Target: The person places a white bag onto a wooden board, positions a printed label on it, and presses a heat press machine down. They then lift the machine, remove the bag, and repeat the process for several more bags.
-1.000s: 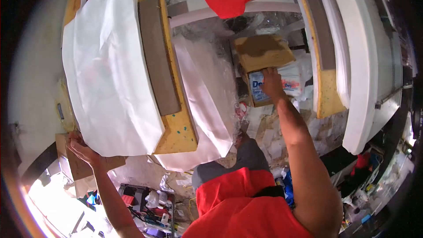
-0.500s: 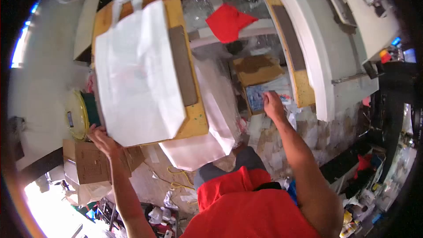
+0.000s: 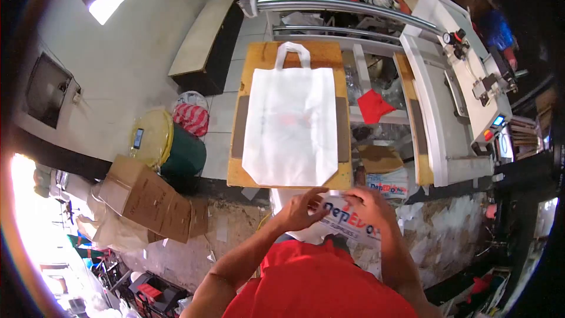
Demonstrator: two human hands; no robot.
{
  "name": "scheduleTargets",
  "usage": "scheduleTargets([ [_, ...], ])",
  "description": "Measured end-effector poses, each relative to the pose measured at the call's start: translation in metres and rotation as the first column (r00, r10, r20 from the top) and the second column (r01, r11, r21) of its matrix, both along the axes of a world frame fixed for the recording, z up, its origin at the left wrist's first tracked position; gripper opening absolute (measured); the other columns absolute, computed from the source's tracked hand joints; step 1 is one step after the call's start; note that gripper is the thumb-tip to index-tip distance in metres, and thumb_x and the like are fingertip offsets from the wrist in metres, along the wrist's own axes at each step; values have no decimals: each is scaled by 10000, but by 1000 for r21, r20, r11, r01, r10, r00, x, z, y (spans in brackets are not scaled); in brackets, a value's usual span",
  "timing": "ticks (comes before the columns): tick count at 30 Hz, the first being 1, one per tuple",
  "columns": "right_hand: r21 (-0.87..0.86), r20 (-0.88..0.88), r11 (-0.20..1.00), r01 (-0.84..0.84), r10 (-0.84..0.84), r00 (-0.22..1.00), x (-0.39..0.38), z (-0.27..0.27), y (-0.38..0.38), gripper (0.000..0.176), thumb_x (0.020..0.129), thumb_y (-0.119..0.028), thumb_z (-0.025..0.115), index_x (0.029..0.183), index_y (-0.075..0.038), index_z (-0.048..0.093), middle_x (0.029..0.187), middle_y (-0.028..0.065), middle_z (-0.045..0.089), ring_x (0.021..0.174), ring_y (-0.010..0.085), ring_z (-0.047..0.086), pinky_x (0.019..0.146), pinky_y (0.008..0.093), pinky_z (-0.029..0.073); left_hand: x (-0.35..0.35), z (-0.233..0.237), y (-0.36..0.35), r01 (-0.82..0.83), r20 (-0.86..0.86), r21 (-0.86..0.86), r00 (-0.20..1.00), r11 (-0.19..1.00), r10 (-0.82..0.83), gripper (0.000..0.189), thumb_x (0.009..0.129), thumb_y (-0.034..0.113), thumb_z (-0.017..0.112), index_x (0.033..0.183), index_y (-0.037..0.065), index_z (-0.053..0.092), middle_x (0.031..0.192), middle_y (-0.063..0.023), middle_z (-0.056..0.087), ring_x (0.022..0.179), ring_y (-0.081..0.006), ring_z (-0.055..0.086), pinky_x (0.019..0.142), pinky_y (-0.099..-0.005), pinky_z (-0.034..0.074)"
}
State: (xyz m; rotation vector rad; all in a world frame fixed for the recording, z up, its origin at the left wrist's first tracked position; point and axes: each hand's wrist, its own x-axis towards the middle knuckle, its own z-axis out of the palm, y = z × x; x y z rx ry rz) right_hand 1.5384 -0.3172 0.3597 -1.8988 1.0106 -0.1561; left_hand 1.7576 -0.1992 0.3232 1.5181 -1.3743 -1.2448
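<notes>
A white carrier bag (image 3: pixel 291 126) with a loop handle lies flat on a yellow wooden board (image 3: pixel 247 168). Just below the board's near edge, my left hand (image 3: pixel 301 210) and my right hand (image 3: pixel 369 203) both pinch a printed sheet (image 3: pixel 347 225) with blue and red lettering. The sheet is held close to my red shirt. More printed sheets sit in an open cardboard box (image 3: pixel 385 184) to the right of the board.
A second padded board (image 3: pixel 419 135) and a white machine with a control panel (image 3: pixel 477 100) stand at the right. A red cloth (image 3: pixel 374 106) lies between the boards. A yellow-lidded green drum (image 3: pixel 168 147) and cardboard boxes (image 3: pixel 147 197) stand at the left.
My view has pulled back and up. My right hand lifted a printed sheet out of the box, and my left hand left the bag's corner to join it on the sheet.
</notes>
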Motion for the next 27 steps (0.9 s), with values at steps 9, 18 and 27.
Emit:
scheduleTargets([
  [9,-724,373,570,387,-148,916,72,-13,-40,477,862,-90,698,1305,-18,536,1279,210,579,1199,403,529,1029,501,396,172,-51,-87,-584,241,-223,743,781,625,371,868,126,710,1199,-15,620,789,-128,719,664,-154,668,620,-316,526],
  [18,-788,69,606,112,-94,993,160,-116,-68,552,847,-173,672,1349,-8,515,1415,193,466,1306,391,431,1063,524,371,201,-53,-135,-633,394,-197,648,748,652,521,842,208,705,1305,12,568,1082,-205,695,997,-349,668,904,-437,507],
  [27,-822,-36,565,68,-171,985,161,-118,-58,526,865,-208,608,1349,-10,548,1460,171,447,1343,388,410,1059,544,366,169,-75,-69,-260,641,-462,563,848,522,547,878,274,650,1361,51,526,1417,-178,513,1330,-396,441,1100,-507,348],
])
